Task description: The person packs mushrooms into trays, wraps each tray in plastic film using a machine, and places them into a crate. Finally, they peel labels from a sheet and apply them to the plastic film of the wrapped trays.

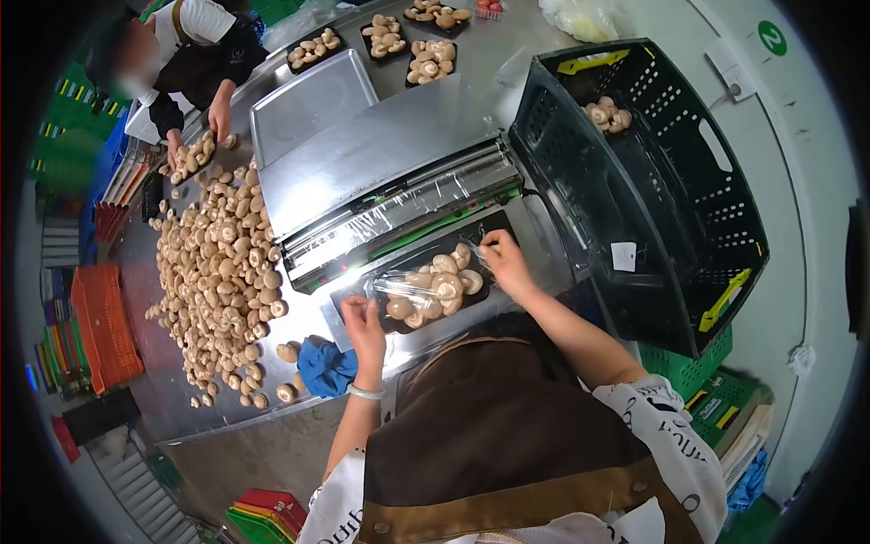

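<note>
A black tray (pixel 406 324) of mushrooms (pixel 446 288) lies in front of me on the wrapping machine's near plate. Clear plastic film (pixel 408 283) stretches over part of the mushrooms, wrinkled and shiny. At the tray's left end, my left hand (pixel 364 332) is closed, with its fingers pinching the film's edge. My right hand (pixel 507 265) pinches the film at the tray's right end. Just beyond the tray is the wrapping machine (pixel 399 218), with its film roll lying across it.
A large heap of loose mushrooms (pixel 222 263) covers the table on the left, near a blue cloth (pixel 326 367). A black crate (pixel 634 199) with some mushrooms inside stands on the right. Filled trays (pixel 430 63) sit at the back. Another person's hands (pixel 219 111) hold a mushroom tray.
</note>
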Tool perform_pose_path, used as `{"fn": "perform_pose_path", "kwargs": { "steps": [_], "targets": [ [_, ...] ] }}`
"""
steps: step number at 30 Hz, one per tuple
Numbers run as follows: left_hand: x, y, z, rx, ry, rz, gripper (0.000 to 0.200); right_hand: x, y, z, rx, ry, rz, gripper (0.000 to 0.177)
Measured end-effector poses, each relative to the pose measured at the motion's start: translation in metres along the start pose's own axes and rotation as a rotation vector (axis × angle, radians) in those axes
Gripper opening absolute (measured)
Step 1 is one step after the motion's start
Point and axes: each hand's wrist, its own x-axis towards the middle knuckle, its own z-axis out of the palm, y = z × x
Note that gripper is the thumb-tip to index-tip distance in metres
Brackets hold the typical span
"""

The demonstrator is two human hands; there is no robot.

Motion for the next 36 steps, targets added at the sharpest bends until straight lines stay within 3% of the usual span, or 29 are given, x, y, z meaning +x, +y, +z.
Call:
{"fn": "perform_pose_path", "kwargs": {
  "steps": [2, 4, 6, 10, 11, 12, 14, 15, 16, 17, 20, 21, 22, 23, 24, 25, 26, 27, 28, 30, 32, 34, 35, 36],
  "targets": [
    [0.007, -0.003, -0.012, -0.062, 0.069, -0.012, 0.014, -0.012, -0.037, -0.027, 0.324, 0.024, 0.212, 0.017],
    [0.008, 0.025, -0.013, 0.076, 0.022, 0.1, 0.015, -0.039, -0.077, -0.058, 0.458, 0.066, 0.221, 0.014],
    [0.013, 0.04, -0.004, 0.218, -0.023, 0.239, 0.016, -0.058, -0.068, -0.082, 0.283, 0.193, 0.188, 0.013],
    [0.027, 0.015, 0.039, 0.63, -0.163, 0.245, 0.019, -0.072, 0.033, -0.077, -0.048, 0.473, 0.123, 0.012],
    [0.034, 0.011, 0.052, 0.789, -0.165, 0.45, 0.024, -0.072, 0.054, -0.068, -0.203, 0.527, 0.078, 0.01],
    [0.042, 0.012, 0.067, 0.758, -0.214, 0.566, 0.028, -0.071, 0.069, -0.055, -0.352, 0.587, 0.018, 0.013],
    [0.052, 0.015, 0.093, 0.693, -0.318, 0.783, 0.036, -0.069, 0.096, -0.027, -0.38, 0.579, 0.153, 0.019],
    [0.049, 0.027, 0.101, 0.688, -0.422, 0.796, 0.041, -0.073, 0.129, -0.01, 0.149, 0.585, 0.154, 0.026],
    [0.049, 0.041, 0.11, 0.676, -0.519, 0.82, 0.046, -0.065, 0.11, 0.001, 0.679, 0.571, 0.125, 0.035],
    [0.047, 0.036, 0.114, 0.567, -0.59, 0.347, 0.052, -0.085, 0.084, -0.001, 1.167, 0.445, 0.471, 0.041],
    [0.02, 0.066, 0.122, -0.363, -0.792, -0.125, 0.055, -0.115, 0.035, -0.003, 1.033, 0.015, 0.65, 0.037],
    [0.006, 0.087, 0.11, -0.149, -0.865, 0.232, 0.05, -0.126, 0.008, -0.009, 0.963, -0.158, 0.679, 0.036],
    [-0.008, 0.126, 0.096, -0.305, -1.001, -0.072, 0.048, -0.133, -0.021, -0.014, 0.883, -0.334, 0.682, 0.034],
    [-0.014, 0.116, 0.09, -0.416, -1.015, -0.274, 0.039, -0.137, -0.049, -0.02, 0.795, -0.501, 0.661, 0.033],
    [-0.027, 0.125, 0.082, -0.601, -1.052, -0.291, 0.033, -0.136, -0.074, -0.026, 0.697, -0.634, 0.627, 0.032],
    [-0.026, 0.124, 0.078, -0.752, -1.217, -0.232, 0.025, -0.13, -0.097, -0.031, 0.583, -0.737, 0.58, 0.03],
    [-0.028, 0.126, 0.071, -0.866, -1.338, -0.194, 0.029, -0.117, -0.112, -0.035, 0.437, -0.804, 0.541, 0.029],
    [-0.029, 0.145, 0.071, -0.76, -1.408, -0.151, 0.036, -0.105, -0.127, -0.043, 0.257, -0.827, 0.512, 0.028],
    [-0.032, 0.17, 0.069, -0.648, -1.469, -0.107, 0.043, -0.094, -0.164, -0.055, 0.329, -0.639, 0.517, 0.026],
    [-0.041, 0.207, 0.081, -0.854, -1.657, -0.571, 0.056, -0.071, -0.128, -0.093, -0.791, -0.803, 0.177, 0.026],
    [-0.031, 0.208, 0.085, -0.678, -1.632, -0.719, 0.063, -0.06, -0.191, -0.139, -0.504, -0.451, 0.166, 0.036],
    [-0.023, 0.21, 0.093, -0.538, -1.558, -0.868, 0.064, -0.067, -0.251, -0.148, -0.215, -0.457, -0.11, 0.045],
    [-0.021, 0.203, 0.103, -0.662, -1.471, -1.143, 0.053, -0.069, -0.257, -0.139, -0.318, -0.559, -0.272, 0.05],
    [-0.017, 0.189, 0.109, -0.597, -1.512, -0.837, 0.05, -0.069, -0.261, -0.124, -0.426, -0.654, -0.439, 0.055]
  ]
}}
